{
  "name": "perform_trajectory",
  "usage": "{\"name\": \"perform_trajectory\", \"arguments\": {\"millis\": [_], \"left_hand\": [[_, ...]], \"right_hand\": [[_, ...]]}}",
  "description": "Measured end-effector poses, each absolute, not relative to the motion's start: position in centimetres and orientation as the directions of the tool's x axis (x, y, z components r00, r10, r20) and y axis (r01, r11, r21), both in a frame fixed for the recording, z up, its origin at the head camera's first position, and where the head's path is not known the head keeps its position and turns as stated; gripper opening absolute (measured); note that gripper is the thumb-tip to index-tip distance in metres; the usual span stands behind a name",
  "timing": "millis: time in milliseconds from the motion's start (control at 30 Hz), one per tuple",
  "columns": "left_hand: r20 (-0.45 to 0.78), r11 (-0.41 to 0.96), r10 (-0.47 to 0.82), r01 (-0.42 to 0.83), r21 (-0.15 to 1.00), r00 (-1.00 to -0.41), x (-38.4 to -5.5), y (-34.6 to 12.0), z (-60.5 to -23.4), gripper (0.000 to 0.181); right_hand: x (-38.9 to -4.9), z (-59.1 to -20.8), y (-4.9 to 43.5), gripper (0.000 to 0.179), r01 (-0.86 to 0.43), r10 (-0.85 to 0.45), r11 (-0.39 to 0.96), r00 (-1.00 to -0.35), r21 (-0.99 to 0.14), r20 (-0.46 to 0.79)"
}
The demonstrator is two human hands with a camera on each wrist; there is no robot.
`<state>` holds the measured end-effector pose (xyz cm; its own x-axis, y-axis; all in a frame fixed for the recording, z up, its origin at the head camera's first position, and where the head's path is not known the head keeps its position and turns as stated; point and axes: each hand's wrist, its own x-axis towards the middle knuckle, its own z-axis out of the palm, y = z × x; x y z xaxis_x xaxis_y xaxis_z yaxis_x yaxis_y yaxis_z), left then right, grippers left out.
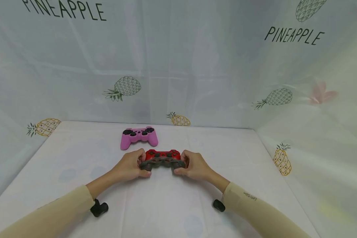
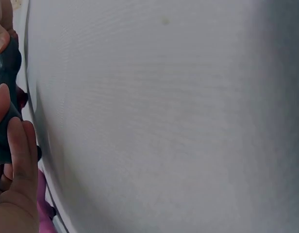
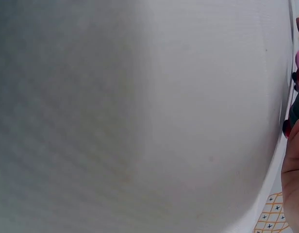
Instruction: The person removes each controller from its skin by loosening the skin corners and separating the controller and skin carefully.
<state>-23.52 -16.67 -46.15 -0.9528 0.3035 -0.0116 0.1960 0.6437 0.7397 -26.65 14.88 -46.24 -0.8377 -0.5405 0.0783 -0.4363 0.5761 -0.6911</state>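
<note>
A red game controller [image 1: 163, 153] lies between both hands at the middle of the table, with a dark grey, rubbery-looking cover [image 1: 162, 160] across its near side and handles. My left hand [image 1: 130, 166] grips the left handle, thumb on the near side and fingers curled behind. On the opposite handle, my right hand [image 1: 196, 166] has a similar hold. The left wrist view catches the dark cover [image 2: 8, 63] under the fingertips at its left edge. At the right wrist view's edge, only part of the right hand [image 3: 295, 174] appears. Just behind the left hand lies a pink game controller [image 1: 139, 135].
A white cloth covers the table [image 1: 163, 205]. Pale sheeting [image 1: 196, 66] printed with pineapples hangs behind and along the sides. Black devices, one by the left wrist [image 1: 99, 208] and one by the right wrist [image 1: 218, 205], sit at the beige sleeves.
</note>
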Motion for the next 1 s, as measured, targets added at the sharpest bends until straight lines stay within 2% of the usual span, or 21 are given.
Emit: {"name": "perform_trajectory", "arguments": {"millis": [200,400,533,800,1000], "left_hand": [[0.013,0.652,0.285,0.203,0.730,-0.958,-23.7,-16.4,-46.2,0.054],[-0.002,0.608,0.259,0.161,0.778,-0.966,-23.8,-16.4,-45.9,0.054],[-0.026,0.574,0.231,0.114,0.811,-0.973,-23.8,-16.7,-45.6,0.056],[-0.040,0.569,0.256,0.117,0.814,-0.966,-23.8,-17.2,-46.3,0.060],[-0.066,0.557,0.256,0.092,0.825,-0.964,-23.5,-17.1,-46.2,0.064]], "right_hand": [[-26.9,-46.0,14.8,0.044,-0.401,-0.513,0.585,-0.856,-0.705,0.060],[-27.1,-45.9,14.6,0.045,-0.365,-0.486,0.559,-0.872,-0.744,0.063],[-27.0,-45.5,14.5,0.048,-0.362,-0.487,0.565,-0.872,-0.741,0.054],[-26.6,-45.1,14.5,0.062,-0.376,-0.530,0.549,-0.847,-0.747,0.036],[-26.5,-45.4,14.8,0.063,-0.378,-0.534,0.531,-0.844,-0.758,0.048]]}}
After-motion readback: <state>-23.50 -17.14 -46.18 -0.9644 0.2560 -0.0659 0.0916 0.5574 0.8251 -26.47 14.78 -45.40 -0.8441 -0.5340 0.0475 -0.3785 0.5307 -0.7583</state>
